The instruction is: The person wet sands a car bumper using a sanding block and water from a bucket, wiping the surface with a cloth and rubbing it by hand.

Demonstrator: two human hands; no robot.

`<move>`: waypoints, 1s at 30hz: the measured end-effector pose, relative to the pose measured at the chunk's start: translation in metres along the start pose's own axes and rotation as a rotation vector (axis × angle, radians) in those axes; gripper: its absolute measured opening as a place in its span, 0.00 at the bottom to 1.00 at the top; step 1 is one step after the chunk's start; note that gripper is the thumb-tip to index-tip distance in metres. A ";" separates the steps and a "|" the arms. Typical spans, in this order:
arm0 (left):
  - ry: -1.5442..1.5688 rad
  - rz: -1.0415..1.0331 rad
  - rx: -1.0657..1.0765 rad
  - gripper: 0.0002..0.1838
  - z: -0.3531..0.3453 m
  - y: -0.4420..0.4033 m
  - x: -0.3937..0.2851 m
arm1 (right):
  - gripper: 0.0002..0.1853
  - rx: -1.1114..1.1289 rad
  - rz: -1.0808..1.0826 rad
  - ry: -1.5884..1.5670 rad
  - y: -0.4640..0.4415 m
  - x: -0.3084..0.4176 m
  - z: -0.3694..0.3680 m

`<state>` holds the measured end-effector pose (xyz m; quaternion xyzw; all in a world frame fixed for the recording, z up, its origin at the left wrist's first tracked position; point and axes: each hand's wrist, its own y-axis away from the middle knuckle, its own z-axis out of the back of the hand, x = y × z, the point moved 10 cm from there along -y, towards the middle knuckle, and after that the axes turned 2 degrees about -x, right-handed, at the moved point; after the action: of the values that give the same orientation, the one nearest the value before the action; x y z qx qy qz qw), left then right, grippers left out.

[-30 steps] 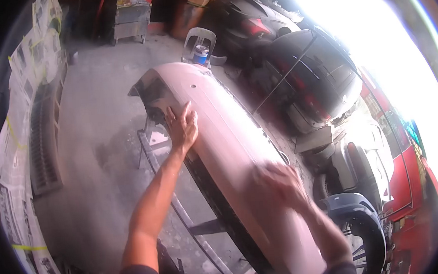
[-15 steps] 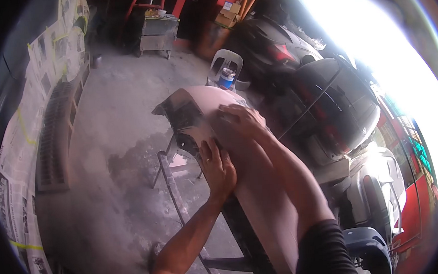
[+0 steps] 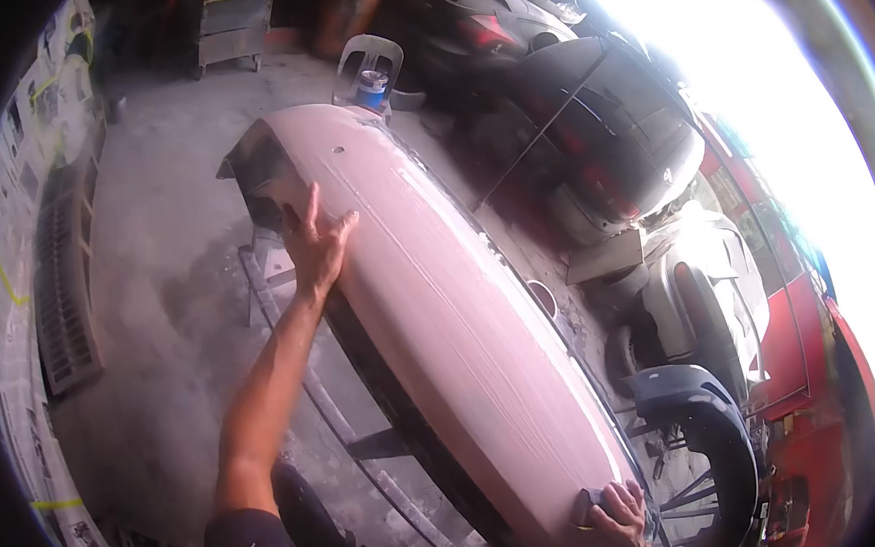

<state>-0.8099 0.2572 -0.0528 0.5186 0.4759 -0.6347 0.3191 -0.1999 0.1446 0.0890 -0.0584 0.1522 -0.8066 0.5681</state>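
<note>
The concrete floor (image 3: 154, 231) carries the whole work area. A dark car (image 3: 610, 148) stands on the far right. On the left, newspaper sheets (image 3: 9, 350) with yellow tape cover a tall surface.

The long pinkish panel (image 3: 439, 293) occupies the center, running from the far left to the near right. It is supported by a metal stand (image 3: 380, 444), whose rail shows along the panel's left side. A dark slatted part (image 3: 65, 286) stands on the left, well apart from the panel. A blue-gray curved part (image 3: 690, 388) stands at the near right, beside the panel. Beyond the panel's far end is a pale chair (image 3: 369, 47).

Left hand (image 3: 316, 249): placed at the panel's left edge, toward the far end. Fingers are spread wide and hold no tool; the panel extends to the right of and beyond the hand. Whether the palm hooks under the edge cannot be determined.

Right hand (image 3: 623, 518): placed at the panel's near end, close to the right edge. Fingers are curled closed around a small dark block (image 3: 590, 506). The panel lies below this grip and extends away from it, far and left. The block sits at the left side of the fingers, over the panel surface.
</note>
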 end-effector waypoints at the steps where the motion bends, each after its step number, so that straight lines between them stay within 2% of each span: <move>1: 0.026 -0.029 0.021 0.38 0.001 0.001 -0.005 | 0.24 -0.010 0.061 -0.025 -0.042 -0.001 -0.005; 2: -0.114 -0.097 -0.006 0.32 0.007 0.006 -0.019 | 0.24 0.018 0.075 -0.104 -0.110 -0.012 -0.022; 3: -0.112 -0.110 -0.007 0.32 0.008 0.007 -0.022 | 0.26 0.070 0.158 -0.158 -0.193 -0.022 -0.045; 6: -0.086 -0.117 -0.026 0.27 0.007 0.009 -0.022 | 0.24 -0.065 0.386 -0.272 -0.458 -0.025 -0.132; 7: -0.102 -0.128 -0.011 0.27 0.008 0.012 -0.024 | 0.24 -0.024 0.300 -0.320 -0.542 -0.035 -0.175; 8: -0.046 -0.119 -0.009 0.28 0.011 0.010 -0.029 | 0.23 0.005 0.089 -0.255 -0.605 -0.041 -0.209; 9: -0.046 -0.119 -0.012 0.28 0.007 0.004 -0.022 | 0.22 -0.010 0.024 -0.226 -0.648 -0.051 -0.237; 12: -0.191 -0.233 -0.008 0.28 0.007 0.010 -0.011 | 0.20 0.071 -0.046 -0.270 -0.639 -0.046 -0.232; 13: -0.213 -0.213 -0.023 0.28 0.007 0.000 -0.013 | 0.21 0.003 0.060 -0.268 -0.611 -0.037 -0.202; 15: -0.198 -0.164 0.003 0.28 0.007 -0.005 -0.006 | 0.22 -0.116 0.266 -0.222 -0.478 -0.025 -0.142; 16: -0.140 -0.168 0.018 0.28 0.005 -0.008 0.001 | 0.25 -0.139 0.282 -0.191 -0.396 -0.028 -0.111; 17: -0.082 -0.172 0.034 0.27 0.002 -0.011 0.007 | 0.27 -0.014 0.190 -0.157 -0.316 -0.028 -0.081; 19: -0.216 -0.335 0.102 0.26 -0.005 -0.016 0.019 | 0.28 0.120 -0.052 -0.157 -0.152 -0.037 -0.039; 21: -0.379 -0.523 0.075 0.25 -0.009 -0.017 0.036 | 0.23 -0.068 -0.229 -0.091 -0.034 -0.026 0.012; 22: -0.489 -0.661 0.031 0.24 -0.014 -0.016 0.032 | 0.23 -0.083 -0.277 -0.022 0.002 -0.026 0.013; 23: -0.492 -0.666 0.032 0.24 -0.015 -0.011 0.025 | 0.22 -0.087 -0.327 0.047 0.019 -0.028 0.014; 25: -0.160 -0.330 0.074 0.25 -0.004 -0.009 0.013 | 0.22 0.050 -0.236 -0.038 -0.066 -0.032 -0.001; 26: -0.150 -0.288 0.110 0.27 0.001 0.000 -0.008 | 0.24 0.054 -0.113 -0.138 -0.128 -0.038 -0.017; 27: -0.168 -0.102 0.043 0.27 0.003 0.004 -0.010 | 0.26 0.080 -0.036 -0.225 -0.203 -0.043 -0.036; 29: -0.188 -0.124 0.048 0.25 0.005 0.005 -0.016 | 0.23 -0.110 0.218 -0.312 -0.358 -0.054 -0.092; 30: -0.265 -0.249 0.046 0.24 0.002 0.006 -0.021 | 0.21 -0.129 0.254 -0.273 -0.440 -0.060 -0.129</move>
<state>-0.7997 0.2510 -0.0342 0.3749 0.4755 -0.7427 0.2860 -0.6091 0.3591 0.1088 -0.1838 0.1313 -0.7017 0.6757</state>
